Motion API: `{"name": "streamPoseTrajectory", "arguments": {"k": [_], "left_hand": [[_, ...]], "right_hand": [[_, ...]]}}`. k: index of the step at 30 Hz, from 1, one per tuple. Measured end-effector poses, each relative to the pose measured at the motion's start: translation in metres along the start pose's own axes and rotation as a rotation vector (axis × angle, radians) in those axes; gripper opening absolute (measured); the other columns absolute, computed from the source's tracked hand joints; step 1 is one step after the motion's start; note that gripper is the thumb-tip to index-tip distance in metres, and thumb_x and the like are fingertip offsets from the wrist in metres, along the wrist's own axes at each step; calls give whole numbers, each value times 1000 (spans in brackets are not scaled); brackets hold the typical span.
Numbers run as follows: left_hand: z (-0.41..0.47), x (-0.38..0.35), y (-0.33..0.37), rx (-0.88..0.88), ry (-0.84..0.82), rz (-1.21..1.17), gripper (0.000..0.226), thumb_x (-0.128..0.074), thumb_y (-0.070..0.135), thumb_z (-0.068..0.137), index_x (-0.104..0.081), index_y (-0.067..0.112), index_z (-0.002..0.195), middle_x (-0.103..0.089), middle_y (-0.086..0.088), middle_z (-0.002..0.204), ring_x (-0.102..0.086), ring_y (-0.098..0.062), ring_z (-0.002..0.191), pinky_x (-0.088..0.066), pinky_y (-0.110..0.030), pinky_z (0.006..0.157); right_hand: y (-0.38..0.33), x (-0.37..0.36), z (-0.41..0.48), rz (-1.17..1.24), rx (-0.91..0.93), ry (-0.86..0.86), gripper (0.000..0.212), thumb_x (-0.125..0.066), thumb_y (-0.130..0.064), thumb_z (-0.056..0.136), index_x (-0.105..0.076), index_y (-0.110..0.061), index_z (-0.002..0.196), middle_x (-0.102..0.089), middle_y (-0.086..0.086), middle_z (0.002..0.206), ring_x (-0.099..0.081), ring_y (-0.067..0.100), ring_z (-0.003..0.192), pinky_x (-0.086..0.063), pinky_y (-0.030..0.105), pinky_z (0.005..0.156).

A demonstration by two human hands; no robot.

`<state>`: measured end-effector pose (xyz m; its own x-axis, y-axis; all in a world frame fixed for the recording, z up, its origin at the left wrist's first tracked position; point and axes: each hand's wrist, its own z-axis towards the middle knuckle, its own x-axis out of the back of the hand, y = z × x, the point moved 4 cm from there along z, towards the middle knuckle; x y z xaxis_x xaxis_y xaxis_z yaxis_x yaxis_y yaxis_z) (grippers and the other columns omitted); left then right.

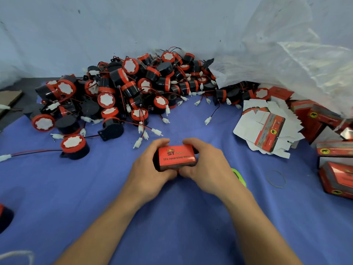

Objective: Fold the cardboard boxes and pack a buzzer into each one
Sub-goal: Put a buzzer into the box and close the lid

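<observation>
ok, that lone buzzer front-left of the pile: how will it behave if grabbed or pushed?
The lone buzzer stands on a flat end, red cap up, so it probably slides rather than rolls; tipped sideways, its round body could roll. Its thin wire looks floppy and would likely trail, and the white connector might snag.

A single wide-angle view looks out from the person's head, forward and steeply down onto the blue cloth (172, 236). The red box (176, 156) sits just below the middle of the frame, close to the lens, and the person's arms (114, 222) run up to it from the bottom edge. Beyond the box the pile of buzzers (124, 92) lies farther off, backed by a white sheet (114, 25). Right of the box, flat cartons (265, 129) and a plastic bag (286, 64) reach the frame's edge.
</observation>
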<state>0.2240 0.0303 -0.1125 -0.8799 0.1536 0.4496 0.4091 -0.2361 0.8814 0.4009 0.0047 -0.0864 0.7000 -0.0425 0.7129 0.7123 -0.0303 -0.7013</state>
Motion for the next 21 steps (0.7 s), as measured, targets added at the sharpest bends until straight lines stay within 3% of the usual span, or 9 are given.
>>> {"name": "streamPoseTrajectory", "arguments": {"k": [2, 3, 6, 9, 12, 15, 18, 21], "left_hand": [[1, 0, 1, -23, -15, -127, 63, -83, 15, 80, -57, 52, 124, -67, 19, 123, -65, -2, 112, -54, -28, 98], [1, 0, 3, -38, -30, -190, 54, -79, 22, 82, -61, 53, 123, -68, 17, 124, -66, -5, 114, -54, -30, 100], [-1, 0, 10, -77, -39, -325, 42, -69, 30, 87, -67, 56, 120, -65, 12, 134, -62, -10, 125, -49, -33, 107], [-2, 1, 18, -133, 14, -322, 38, -63, 33, 91, -66, 56, 121, -56, 25, 140, -52, -3, 135, -47, -25, 108], [-3, 2, 22, -164, 52, -379, 29, -63, 30, 92, -72, 43, 116, -60, 25, 136, -53, 3, 131, -48, -14, 99], [-1, 4, 24, -169, 56, -365, 24, -62, 27, 91, -72, 32, 112, -66, 15, 124, -62, -4, 118, -50, -13, 89], [4, 4, 24, -145, 63, -351, 23, -61, 29, 90, -72, 32, 111, -66, 15, 124, -63, -9, 119, -50, -16, 91], [7, 0, 26, -127, 64, -366, 22, -61, 29, 91, -73, 34, 109, -66, 23, 119, -63, -5, 117, -50, -14, 90]], "right_hand": [[-2, 7, -2, 147, 22, 41, 64, -85, -28, 75, -52, -43, 127, -68, -15, 113, -61, 4, 99, -48, 17, 77], [-3, 9, -2, 226, 34, 53, 58, -85, -27, 74, -52, -43, 119, -71, -16, 107, -63, 3, 94, -51, 20, 79], [-8, 15, -1, 392, 63, 53, 44, -84, -28, 77, -54, -39, 107, -74, -9, 99, -68, 20, 91, -56, 45, 88], [-12, 14, -2, 535, 85, 39, 34, -81, -31, 77, -59, -36, 103, -76, -1, 96, -69, 30, 91, -56, 56, 89], [-11, 12, -2, 627, 84, 39, 27, -80, -29, 80, -61, -29, 99, -76, 6, 93, -68, 36, 90, -57, 57, 87], [-11, 8, -1, 621, 84, 50, 23, -79, -24, 85, -62, -27, 100, -76, 4, 93, -67, 35, 89, -56, 57, 84], [-14, 6, 0, 601, 95, 73, 20, -75, -16, 87, -67, -30, 98, -75, 1, 94, -69, 29, 89, -60, 53, 81], [-11, 10, 2, 689, 88, 122, 22, -76, -3, 86, -72, -24, 90, -75, 1, 92, -68, 34, 94, -63, 40, 73]]}}
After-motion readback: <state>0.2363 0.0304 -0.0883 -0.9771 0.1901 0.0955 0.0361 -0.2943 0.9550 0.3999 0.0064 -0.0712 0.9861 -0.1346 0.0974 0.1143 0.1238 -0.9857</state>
